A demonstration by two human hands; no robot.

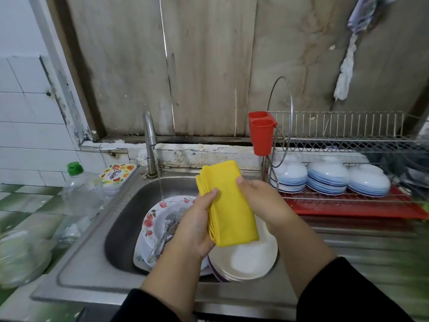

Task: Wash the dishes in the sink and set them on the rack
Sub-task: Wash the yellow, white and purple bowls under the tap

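Observation:
A folded yellow cloth (228,205) is held above the steel sink (125,219). My left hand (195,226) grips its left edge and my right hand (262,203) grips its right side, thumb on top. Below in the sink lie a flower-patterned plate (153,219) with forks (166,228) on it and a stack of plain white plates (250,259). Water runs from the tap (149,138) onto the flowered plate. The wire dish rack (348,140) stands to the right, with three blue-striped bowls (327,180) upside down on its lower shelf.
A red utensil cup (261,133) hangs on the rack's left end; a red drip tray (348,205) lies under the rack. A clear bottle with a green cap (80,189) and a flower-printed box (118,174) stand left of the sink.

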